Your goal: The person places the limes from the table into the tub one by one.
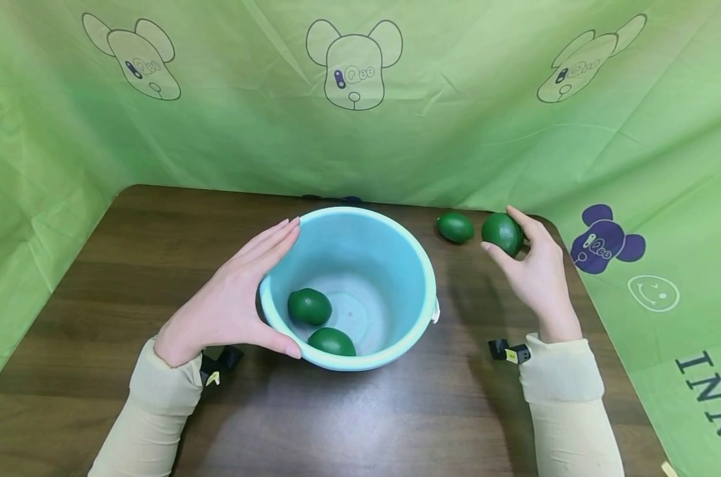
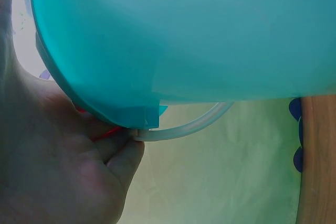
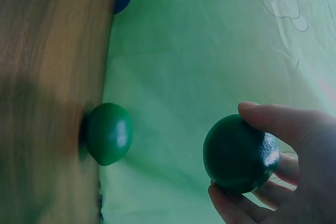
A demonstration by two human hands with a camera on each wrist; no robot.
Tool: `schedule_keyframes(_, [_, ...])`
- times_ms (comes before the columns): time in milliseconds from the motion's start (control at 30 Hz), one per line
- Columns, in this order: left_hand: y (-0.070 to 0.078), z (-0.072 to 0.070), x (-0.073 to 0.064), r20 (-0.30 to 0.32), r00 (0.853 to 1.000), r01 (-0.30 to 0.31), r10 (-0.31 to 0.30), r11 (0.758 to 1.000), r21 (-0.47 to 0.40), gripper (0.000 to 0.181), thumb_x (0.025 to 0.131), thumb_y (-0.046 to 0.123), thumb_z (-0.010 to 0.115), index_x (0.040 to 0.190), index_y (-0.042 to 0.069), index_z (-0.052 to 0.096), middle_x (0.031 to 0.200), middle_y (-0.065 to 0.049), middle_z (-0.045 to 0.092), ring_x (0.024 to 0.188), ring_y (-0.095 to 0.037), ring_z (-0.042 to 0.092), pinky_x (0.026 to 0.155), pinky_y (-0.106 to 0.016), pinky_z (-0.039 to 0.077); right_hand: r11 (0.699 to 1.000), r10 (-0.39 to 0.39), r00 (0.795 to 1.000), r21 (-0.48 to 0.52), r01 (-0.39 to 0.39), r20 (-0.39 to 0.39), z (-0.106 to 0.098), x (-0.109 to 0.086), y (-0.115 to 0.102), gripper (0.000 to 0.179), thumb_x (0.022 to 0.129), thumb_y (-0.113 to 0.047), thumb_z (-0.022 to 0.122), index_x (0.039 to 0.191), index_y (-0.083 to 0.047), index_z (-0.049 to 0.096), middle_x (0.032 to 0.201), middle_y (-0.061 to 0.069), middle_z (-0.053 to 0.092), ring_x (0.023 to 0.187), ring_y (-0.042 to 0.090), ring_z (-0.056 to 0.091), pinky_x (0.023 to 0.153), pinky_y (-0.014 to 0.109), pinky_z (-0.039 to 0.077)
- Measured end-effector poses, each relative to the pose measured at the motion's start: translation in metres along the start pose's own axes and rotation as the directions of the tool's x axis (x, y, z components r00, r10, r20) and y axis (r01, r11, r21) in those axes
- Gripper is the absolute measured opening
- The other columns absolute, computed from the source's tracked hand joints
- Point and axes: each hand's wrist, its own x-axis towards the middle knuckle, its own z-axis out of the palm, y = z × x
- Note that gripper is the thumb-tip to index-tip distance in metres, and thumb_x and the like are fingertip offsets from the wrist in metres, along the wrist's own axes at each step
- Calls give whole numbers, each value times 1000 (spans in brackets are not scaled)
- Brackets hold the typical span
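Observation:
A light blue bucket (image 1: pixel 428 278) stands on the table, tilted a little toward me, with two green limes (image 1: pixel 309 307) inside. My left hand (image 1: pixel 235 291) holds its left rim, thumb at the near side and fingers at the far side. In the left wrist view, some fingers (image 2: pixel 123 156) curl near the handle's joint below the rim. Over the table's far right, my right hand (image 1: pixel 535 265) grips a rounder green lime (image 1: pixel 498 233) between thumb and fingers, above the tabletop. Just left of it, another lime (image 1: pixel 455 227) lies on the table.
A dark wooden table (image 1: pixel 384 424) spans the front. Green printed cloth (image 1: pixel 235 132) hangs behind it and at both sides. The bucket's pale handle (image 2: pixel 194 127) hangs on its outer side. Dark camera mounts (image 1: pixel 509 352) sit by both wrists.

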Motion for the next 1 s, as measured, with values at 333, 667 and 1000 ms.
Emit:
schedule_keyframes(333, [1, -1, 0, 1, 1000, 1, -1, 1000, -8, 144, 51, 70, 93, 163, 11, 23, 169, 3, 15, 153, -20, 14, 117, -50, 27, 999, -25, 1000, 24, 25, -8, -3, 0, -13, 71, 91, -18, 80, 154, -21, 48, 145, 13, 53, 112, 30, 58, 84, 11, 40])
schedule_keyframes(667, [0, -1, 1, -5, 1000, -9, 9, 1000, -11, 144, 52, 74, 89, 163, 10, 24, 168, 0, 17, 153, -22, 15, 117, -51, 27, 997, -59, 998, 43, 59, -12, -4, 1, -24, 72, 89, -16, 81, 153, -23, 49, 145, 9, 54, 115, 30, 57, 86, 12, 40])
schedule_keyframes(1000, [-1, 0, 0, -1, 1000, -2, 2, 1000, -6, 145, 50, 69, 94, 163, 11, 23, 169, 2, 16, 153, -20, 14, 117, -50, 26, 995, -71, 997, 72, 73, -24, -5, -1, -39, 73, 89, -16, 82, 153, -27, 49, 147, 5, 53, 116, 28, 56, 88, 13, 41])
